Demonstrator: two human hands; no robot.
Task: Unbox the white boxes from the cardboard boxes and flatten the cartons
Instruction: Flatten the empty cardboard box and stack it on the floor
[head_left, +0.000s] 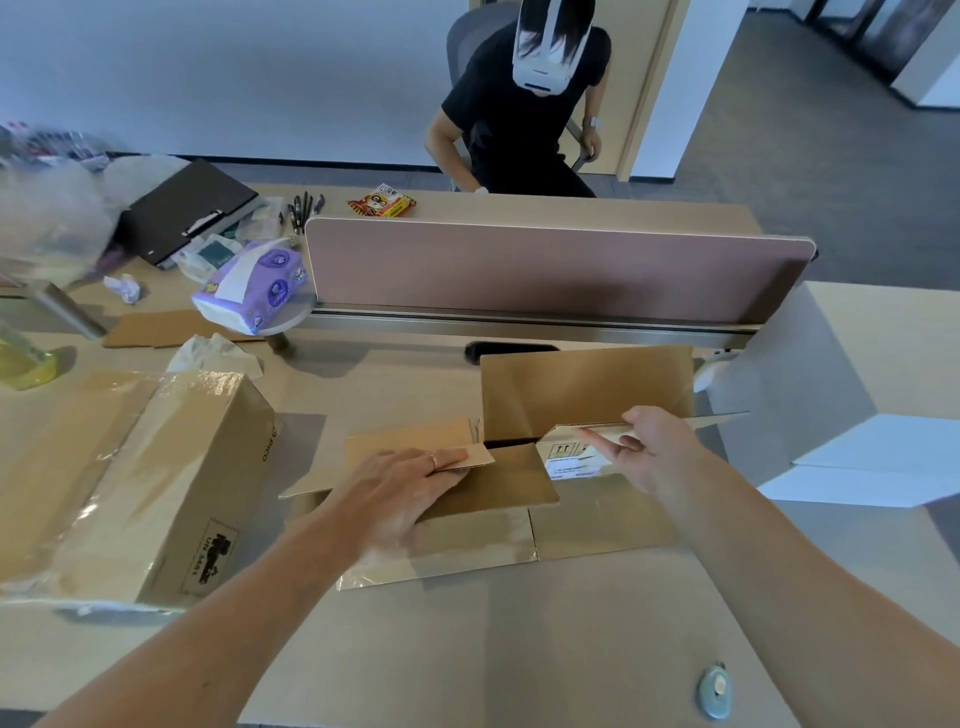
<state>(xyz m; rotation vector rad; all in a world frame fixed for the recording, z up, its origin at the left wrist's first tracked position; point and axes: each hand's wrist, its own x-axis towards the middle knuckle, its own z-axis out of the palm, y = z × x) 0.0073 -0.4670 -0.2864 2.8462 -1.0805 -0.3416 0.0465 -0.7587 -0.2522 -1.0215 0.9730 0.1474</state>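
Carton (597, 519), opened: left hand (410, 493) flat, fingers straight, pressing its left flap (405, 439); right hand (654, 447) seemingly pinching labelled end flap (569, 460); white box (831, 410) just right of that hand

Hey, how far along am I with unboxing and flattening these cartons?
Done: one white box sits out on the right, and a flat cardboard piece lies at the back left. In hand: the open carton is half collapsed, left hand pressing a flap, right hand pinching its labelled end flap. Still to do: the taped cardboard box looks unopened.
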